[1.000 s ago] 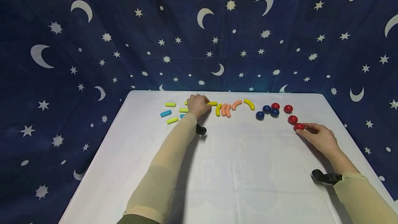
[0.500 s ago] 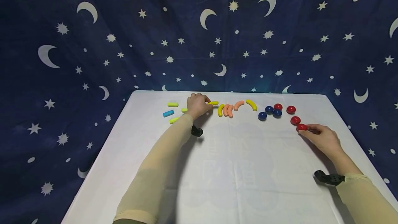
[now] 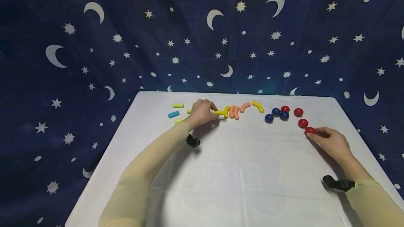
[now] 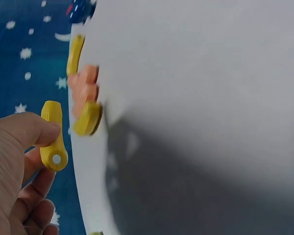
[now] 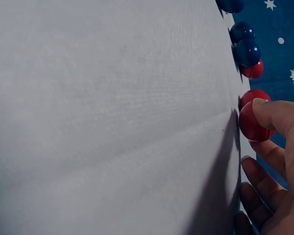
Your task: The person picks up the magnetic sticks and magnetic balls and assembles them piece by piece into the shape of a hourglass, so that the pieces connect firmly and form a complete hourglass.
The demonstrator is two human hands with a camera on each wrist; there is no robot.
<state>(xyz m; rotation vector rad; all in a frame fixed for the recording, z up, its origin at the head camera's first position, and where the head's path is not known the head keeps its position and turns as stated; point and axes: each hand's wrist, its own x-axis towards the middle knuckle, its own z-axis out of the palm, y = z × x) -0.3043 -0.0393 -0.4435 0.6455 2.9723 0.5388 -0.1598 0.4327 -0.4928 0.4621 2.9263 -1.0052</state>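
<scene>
My left hand (image 3: 201,113) pinches a small yellow banana-shaped piece (image 4: 52,112) between thumb and finger. In the head view that piece overlaps another yellow curved piece (image 3: 227,110). Just right of it lie two pink curved pieces (image 3: 234,112), then a third pink piece (image 3: 245,107) and a yellow one (image 3: 257,107). At the right, my right hand (image 3: 332,144) holds a glossy red ball (image 5: 252,128) by thumb and fingertips. A second red ball (image 3: 303,123) lies close beyond it.
Green sticks (image 3: 178,105) and a blue stick (image 3: 173,114) lie at the back left, partly hidden by my left hand. Blue balls (image 3: 269,118) and more red balls (image 3: 298,112) sit at the back right. A starry curtain (image 3: 189,27) borders the white table (image 3: 221,171).
My left hand has brought the yellow banana-shaped piece a little toward me, up to the other yellow piece. My right hand stays on the red ball. The head view has shifted slightly left.
</scene>
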